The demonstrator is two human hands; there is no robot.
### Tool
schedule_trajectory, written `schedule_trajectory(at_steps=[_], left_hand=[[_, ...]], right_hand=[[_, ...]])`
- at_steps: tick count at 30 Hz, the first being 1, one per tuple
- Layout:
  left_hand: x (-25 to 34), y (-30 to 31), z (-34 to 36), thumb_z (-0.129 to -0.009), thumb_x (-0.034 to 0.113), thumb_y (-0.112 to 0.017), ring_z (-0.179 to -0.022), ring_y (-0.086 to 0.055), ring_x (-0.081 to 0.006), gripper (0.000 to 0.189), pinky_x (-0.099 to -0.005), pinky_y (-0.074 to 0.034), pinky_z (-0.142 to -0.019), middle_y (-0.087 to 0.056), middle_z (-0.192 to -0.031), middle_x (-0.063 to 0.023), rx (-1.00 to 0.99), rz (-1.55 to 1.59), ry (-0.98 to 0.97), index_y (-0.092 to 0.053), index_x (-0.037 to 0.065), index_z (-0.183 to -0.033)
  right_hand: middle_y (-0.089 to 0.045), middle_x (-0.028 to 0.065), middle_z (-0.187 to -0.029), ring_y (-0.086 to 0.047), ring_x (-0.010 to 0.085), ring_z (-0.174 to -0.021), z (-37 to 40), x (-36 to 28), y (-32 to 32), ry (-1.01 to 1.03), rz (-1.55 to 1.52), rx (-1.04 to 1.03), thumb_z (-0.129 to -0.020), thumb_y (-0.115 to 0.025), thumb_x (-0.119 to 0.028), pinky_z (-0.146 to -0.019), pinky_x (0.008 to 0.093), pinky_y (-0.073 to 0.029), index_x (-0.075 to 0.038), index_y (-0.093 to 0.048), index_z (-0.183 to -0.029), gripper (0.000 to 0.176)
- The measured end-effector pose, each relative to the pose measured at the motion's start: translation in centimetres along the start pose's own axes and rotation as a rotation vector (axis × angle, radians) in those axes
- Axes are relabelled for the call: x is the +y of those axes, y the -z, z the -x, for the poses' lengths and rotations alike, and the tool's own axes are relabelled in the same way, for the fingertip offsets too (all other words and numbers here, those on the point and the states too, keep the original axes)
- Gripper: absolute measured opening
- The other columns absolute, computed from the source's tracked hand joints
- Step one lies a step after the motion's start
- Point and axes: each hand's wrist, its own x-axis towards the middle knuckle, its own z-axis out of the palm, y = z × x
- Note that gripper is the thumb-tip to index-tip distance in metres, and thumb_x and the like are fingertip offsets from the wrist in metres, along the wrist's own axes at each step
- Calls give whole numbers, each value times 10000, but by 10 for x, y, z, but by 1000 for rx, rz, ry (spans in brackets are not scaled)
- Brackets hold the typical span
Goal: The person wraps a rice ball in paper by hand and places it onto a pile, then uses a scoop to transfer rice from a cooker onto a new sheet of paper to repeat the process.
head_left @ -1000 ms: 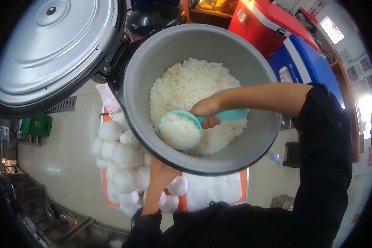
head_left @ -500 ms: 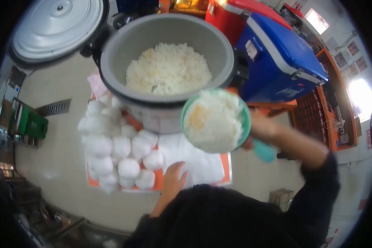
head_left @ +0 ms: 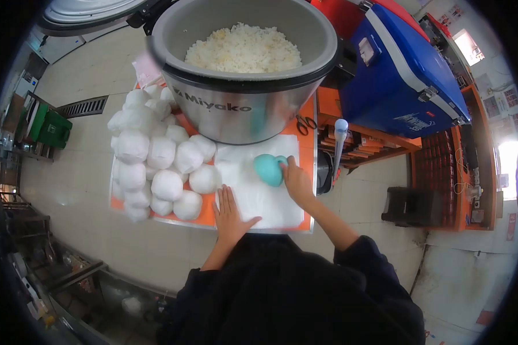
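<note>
A turquoise scoop (head_left: 269, 170) is upside down over the white paper (head_left: 242, 167), and my right hand (head_left: 296, 183) is closed on it. Whether rice is under the scoop cannot be seen. My left hand (head_left: 231, 218) lies flat with spread fingers on the paper's near left part. Beyond the paper stands a large silver cooker (head_left: 230, 112) holding white rice (head_left: 244, 50). Many round white paper-wrapped bundles (head_left: 168, 185) are piled left of the paper, close to my left hand's fingertips.
The orange table (head_left: 309, 144) has scissors (head_left: 306, 124) near its right edge. A blue cooler (head_left: 397, 75) stands at the back right, with a red one behind. The cooker's lid (head_left: 89, 14) is raised at upper left. A dark stool (head_left: 411, 206) stands on the floor at right.
The scoop, earlier upright and full of rice in front of the cooker, is now inverted low over the paper. My right hand moved down and left with it. The view has tilted downward.
</note>
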Motion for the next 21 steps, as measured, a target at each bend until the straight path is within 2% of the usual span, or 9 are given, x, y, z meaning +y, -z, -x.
schedule_trajectory(at_steps=[1,2,3,5,9,13,15,17,21], left_hand=[[0,-1,0,-550,614,-685,-1342,-174,-326,1191,-529,-183,-1034,-177,-1438,-214,15,-5,1,-137,-40,-1381],[0,-2,1,-550,614,-685,-1342,-174,-326,1191,-529,-183,-1034,-177,-1438,-214,7,-2,5,-137,-40,-1381],[1,0,1,-545,607,-694,-1343,-173,-325,1196,-523,-184,-1036,-178,-1438,-211,12,4,-1,-134,-38,-1382],[2,3,-2,-539,599,-703,-1344,-172,-324,1202,-517,-185,-1039,-179,-1439,-209,16,16,1,-131,-37,-1382],[2,7,-3,-534,574,-723,-1341,-183,-318,1195,-511,-199,-1035,-182,-1439,-205,-39,58,43,-139,-32,-1382],[2,13,4,-544,549,-731,-1341,-183,-320,1180,-510,-211,-1030,-181,-1439,-205,-90,84,100,-137,-31,-1382],[-2,13,8,-548,540,-732,-1341,-181,-322,1174,-510,-212,-1029,-181,-1439,-206,-84,92,82,-136,-32,-1381],[-5,12,9,-553,532,-733,-1341,-178,-324,1167,-510,-214,-1028,-182,-1438,-207,-78,100,65,-136,-34,-1381],[-1,21,7,-568,495,-746,-1335,-163,-359,1138,-519,-196,-1032,-165,-1431,-234,-125,127,76,-146,-49,-1368]], right_hand=[[-538,182,-665,-590,341,-653,3,-6,3,19,175,-37,-906,-458,-320,-538,402,-465,-14,-442,-944,309],[-539,155,-736,-594,315,-645,15,7,-13,250,212,21,-846,-544,-303,-515,389,-474,-37,-420,-948,311],[-539,155,-736,-594,315,-645,19,7,-12,244,210,15,-846,-544,-303,-515,389,-474,-37,-420,-948,311],[-530,129,-778,-596,288,-641,21,10,-3,556,191,-26,-822,-559,-298,-490,380,-472,-50,-416,-935,307],[-530,113,-779,-590,291,-591,-3,-12,18,649,382,-306,-813,-561,-295,-489,382,-473,-105,-406,-966,289],[-584,139,-755,-605,333,-624,-3,-28,21,400,344,-454,-821,-557,-282,-510,422,-468,-121,-353,-998,315],[-589,147,-666,-611,340,-618,2,-38,15,371,328,-469,-826,-559,-300,-498,427,-468,-99,-332,-1011,356],[-571,146,-591,-604,349,-577,9,-45,7,171,291,-426,-831,-562,-317,-481,424,-472,-68,-328,-996,379],[-571,158,-575,-598,368,-562,21,-30,-13,69,262,-352,-807,-599,-358,-485,429,-477,-48,-327,-1048,478]])
